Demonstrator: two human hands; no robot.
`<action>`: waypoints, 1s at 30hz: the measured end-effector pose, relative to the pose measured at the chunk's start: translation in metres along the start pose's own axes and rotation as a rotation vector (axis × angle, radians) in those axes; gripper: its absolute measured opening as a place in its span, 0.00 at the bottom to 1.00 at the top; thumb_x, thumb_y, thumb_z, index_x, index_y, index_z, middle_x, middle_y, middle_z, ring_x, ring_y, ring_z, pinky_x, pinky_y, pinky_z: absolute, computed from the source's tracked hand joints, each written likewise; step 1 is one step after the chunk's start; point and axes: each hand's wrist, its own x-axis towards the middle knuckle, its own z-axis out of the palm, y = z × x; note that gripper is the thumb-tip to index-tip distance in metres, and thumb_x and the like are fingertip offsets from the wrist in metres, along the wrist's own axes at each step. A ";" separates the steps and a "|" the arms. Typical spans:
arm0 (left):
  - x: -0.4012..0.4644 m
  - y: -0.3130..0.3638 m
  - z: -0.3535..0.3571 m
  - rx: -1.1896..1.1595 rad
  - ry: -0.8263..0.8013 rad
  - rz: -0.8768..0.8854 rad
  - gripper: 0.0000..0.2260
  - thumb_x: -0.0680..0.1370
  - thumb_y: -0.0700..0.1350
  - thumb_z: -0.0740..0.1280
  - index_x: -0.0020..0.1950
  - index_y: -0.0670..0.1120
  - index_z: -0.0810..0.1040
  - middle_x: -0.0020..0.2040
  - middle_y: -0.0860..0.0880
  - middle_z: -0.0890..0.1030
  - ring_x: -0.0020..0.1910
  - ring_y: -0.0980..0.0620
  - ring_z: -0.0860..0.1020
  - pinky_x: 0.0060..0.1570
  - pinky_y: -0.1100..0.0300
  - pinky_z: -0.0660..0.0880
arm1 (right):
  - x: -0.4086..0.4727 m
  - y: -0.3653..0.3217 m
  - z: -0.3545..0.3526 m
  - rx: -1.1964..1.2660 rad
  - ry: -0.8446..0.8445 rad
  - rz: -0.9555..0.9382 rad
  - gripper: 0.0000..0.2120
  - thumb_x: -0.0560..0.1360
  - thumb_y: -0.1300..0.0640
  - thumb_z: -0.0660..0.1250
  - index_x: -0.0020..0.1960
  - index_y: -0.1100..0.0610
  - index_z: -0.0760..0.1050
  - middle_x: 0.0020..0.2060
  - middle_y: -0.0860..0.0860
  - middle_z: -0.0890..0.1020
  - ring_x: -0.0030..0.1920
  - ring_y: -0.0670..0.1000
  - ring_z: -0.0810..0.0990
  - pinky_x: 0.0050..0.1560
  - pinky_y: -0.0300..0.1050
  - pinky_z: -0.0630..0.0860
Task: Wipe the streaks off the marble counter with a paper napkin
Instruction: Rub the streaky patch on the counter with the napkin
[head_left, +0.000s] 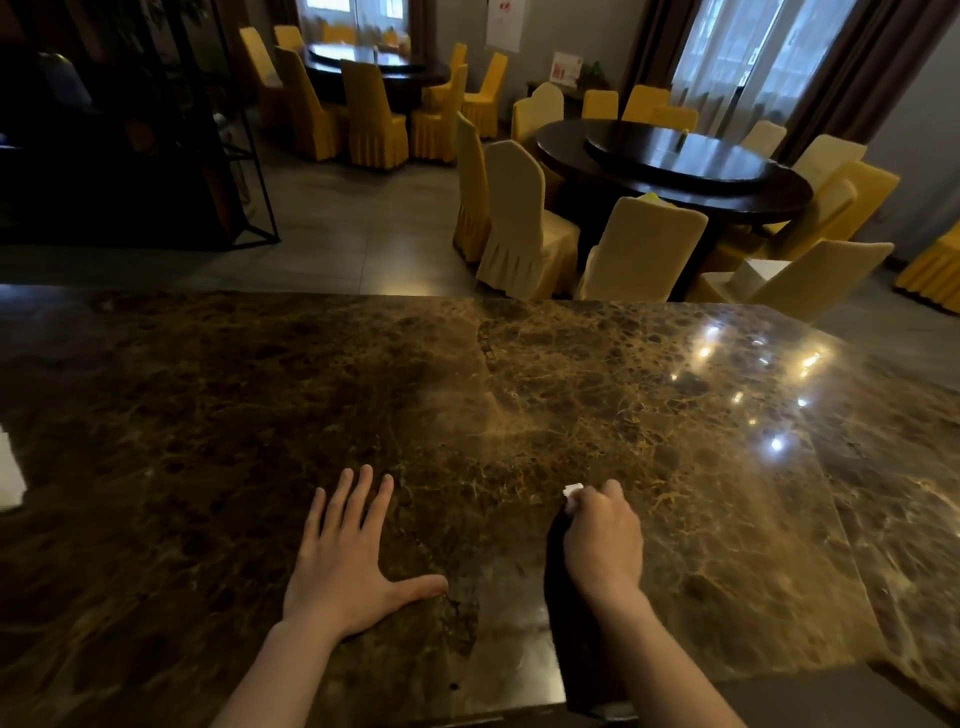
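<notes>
A glossy brown marble counter fills the lower half of the view. My left hand lies flat on it with fingers spread, holding nothing. To its right, my right hand is closed around a small white paper napkin, pressed against the marble; only a corner of the napkin shows beyond my fingers. A pale hazy smear runs across the counter just beyond both hands.
A white object sits at the counter's far left edge. Past the counter stand dark round dining tables ringed by yellow-covered chairs. A black metal shelf frame stands at the left.
</notes>
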 end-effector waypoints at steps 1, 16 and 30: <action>0.000 -0.001 0.001 0.003 0.005 -0.002 0.63 0.59 0.91 0.46 0.83 0.56 0.34 0.83 0.52 0.32 0.80 0.52 0.27 0.82 0.42 0.35 | -0.008 -0.010 0.005 0.013 -0.013 -0.033 0.07 0.78 0.62 0.65 0.46 0.58 0.81 0.42 0.50 0.72 0.42 0.56 0.77 0.38 0.46 0.68; 0.001 0.000 -0.001 0.027 -0.009 -0.014 0.63 0.57 0.92 0.43 0.81 0.55 0.30 0.82 0.52 0.30 0.80 0.51 0.27 0.82 0.43 0.33 | -0.007 -0.014 0.003 0.012 -0.006 -0.083 0.07 0.79 0.61 0.65 0.45 0.56 0.80 0.43 0.50 0.74 0.41 0.53 0.76 0.40 0.45 0.72; 0.001 0.005 -0.004 0.040 -0.062 -0.035 0.63 0.56 0.92 0.43 0.80 0.56 0.28 0.81 0.53 0.27 0.79 0.51 0.25 0.81 0.43 0.32 | 0.023 0.002 0.003 0.008 0.036 0.015 0.07 0.78 0.62 0.65 0.44 0.57 0.81 0.42 0.50 0.73 0.41 0.54 0.76 0.39 0.46 0.69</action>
